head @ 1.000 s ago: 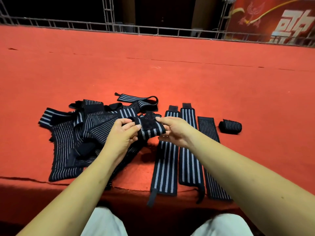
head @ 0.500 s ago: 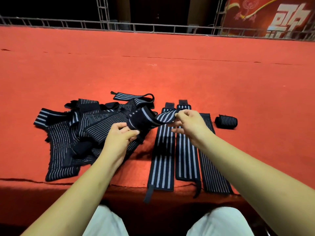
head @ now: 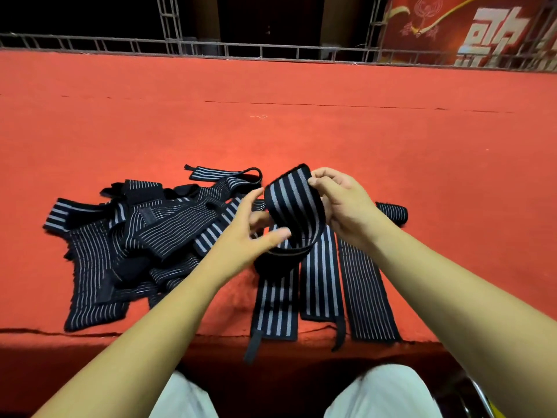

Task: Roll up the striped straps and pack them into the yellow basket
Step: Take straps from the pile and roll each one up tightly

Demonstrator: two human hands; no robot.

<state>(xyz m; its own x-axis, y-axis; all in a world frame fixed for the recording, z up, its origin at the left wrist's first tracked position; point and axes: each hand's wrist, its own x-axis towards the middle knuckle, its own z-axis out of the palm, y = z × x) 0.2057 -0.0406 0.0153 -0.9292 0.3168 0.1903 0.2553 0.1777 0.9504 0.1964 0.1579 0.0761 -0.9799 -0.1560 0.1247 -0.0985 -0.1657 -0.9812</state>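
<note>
A black strap with grey stripes [head: 294,206] hangs curved in the air between my hands. My right hand [head: 346,203] pinches its upper end, and my left hand [head: 250,236] holds its lower part with thumb and fingers. A tangled pile of striped straps [head: 129,239] lies to the left on the red carpet. Three straps [head: 322,285] lie flat side by side under my hands, their ends at the carpet's front edge. One rolled strap [head: 393,212] sits to the right, partly hidden by my right wrist. No yellow basket is clearly in view.
The red carpeted platform [head: 301,131] stretches far back to a metal rail [head: 271,52]. Its front edge runs just above my knees in white trousers. A red banner [head: 470,28] hangs at the back right. A metal and yellow object [head: 488,402] shows at the bottom right corner.
My right hand pulled one strap out of the pile and lifted it upward. My left hand came off the pile and now holds the strap's lower part.
</note>
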